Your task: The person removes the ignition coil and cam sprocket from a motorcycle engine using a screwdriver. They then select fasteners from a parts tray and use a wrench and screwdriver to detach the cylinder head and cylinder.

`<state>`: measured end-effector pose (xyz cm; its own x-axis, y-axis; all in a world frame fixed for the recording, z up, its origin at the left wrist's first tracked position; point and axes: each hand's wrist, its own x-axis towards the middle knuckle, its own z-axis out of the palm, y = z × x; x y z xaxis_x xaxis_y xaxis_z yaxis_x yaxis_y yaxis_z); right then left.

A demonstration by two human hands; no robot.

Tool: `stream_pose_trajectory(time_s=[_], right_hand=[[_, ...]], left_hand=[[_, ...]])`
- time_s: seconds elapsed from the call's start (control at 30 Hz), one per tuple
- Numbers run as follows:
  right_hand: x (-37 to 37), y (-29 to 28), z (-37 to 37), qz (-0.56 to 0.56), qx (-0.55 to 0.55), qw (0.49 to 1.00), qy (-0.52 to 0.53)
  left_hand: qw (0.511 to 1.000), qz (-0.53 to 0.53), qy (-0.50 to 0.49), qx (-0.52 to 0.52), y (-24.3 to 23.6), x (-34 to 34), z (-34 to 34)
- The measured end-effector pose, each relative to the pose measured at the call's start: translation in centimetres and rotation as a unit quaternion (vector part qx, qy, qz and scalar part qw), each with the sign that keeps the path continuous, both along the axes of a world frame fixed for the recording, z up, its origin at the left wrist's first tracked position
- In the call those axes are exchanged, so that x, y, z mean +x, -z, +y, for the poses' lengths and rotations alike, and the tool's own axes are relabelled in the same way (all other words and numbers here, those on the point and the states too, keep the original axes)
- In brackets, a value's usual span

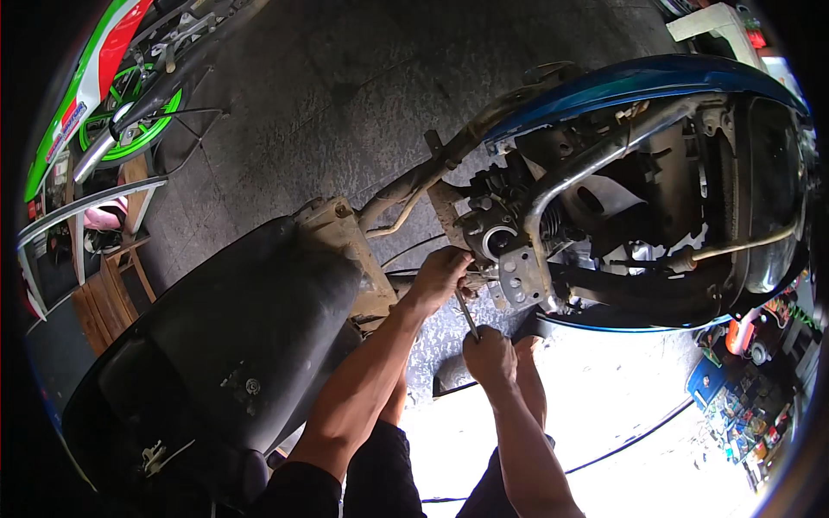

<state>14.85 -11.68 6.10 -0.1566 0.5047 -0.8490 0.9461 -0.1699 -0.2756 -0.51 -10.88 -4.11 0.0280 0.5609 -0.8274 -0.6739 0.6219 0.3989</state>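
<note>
A stripped-down scooter lies across the view, its bare frame [635,134] and engine [496,220] exposed on the right. My right hand [490,356] is closed around the lower end of a slim metal tool [467,312], perhaps a wrench; its exact kind is hard to make out. My left hand [440,274] is closed at the tool's upper end, beside a metal bracket with holes [521,278] below the engine. Its fingertips and whatever they grip are partly hidden. To the left of my hands is a beige plate [363,268] on the frame.
A large black moulded part [233,328] fills the lower left. Blue body panels [639,76] run along the scooter's right side. Beyond stand a green-wheeled motorcycle [129,112] and a wooden stool [112,293]. Mixed small parts [743,423] and a dark cable [630,440] lie at right.
</note>
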Motion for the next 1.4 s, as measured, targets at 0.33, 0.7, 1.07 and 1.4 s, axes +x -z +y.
stream_pose_trajectory(time_s=[0.33,0.7,1.07,1.4], right_hand=[[-0.9,20.1,-5.5,0.131,0.208,0.964,0.097],[1.2,-1.8,1.7,0.064,-0.003,0.997,0.034],[0.0,16.6,-5.4,0.110,0.247,0.950,0.155],[0.0,4.9,-5.5,0.001,0.057,0.995,0.080]], left_hand=[[0.815,0.482,0.214,0.238,0.3,0.3,0.5],[1.000,-0.019,-0.001,-0.006,-2.3,-0.1,2.2],[0.846,0.452,0.136,0.247,0.5,1.7,0.6],[0.909,0.375,0.146,0.111,0.8,0.0,-1.6]])
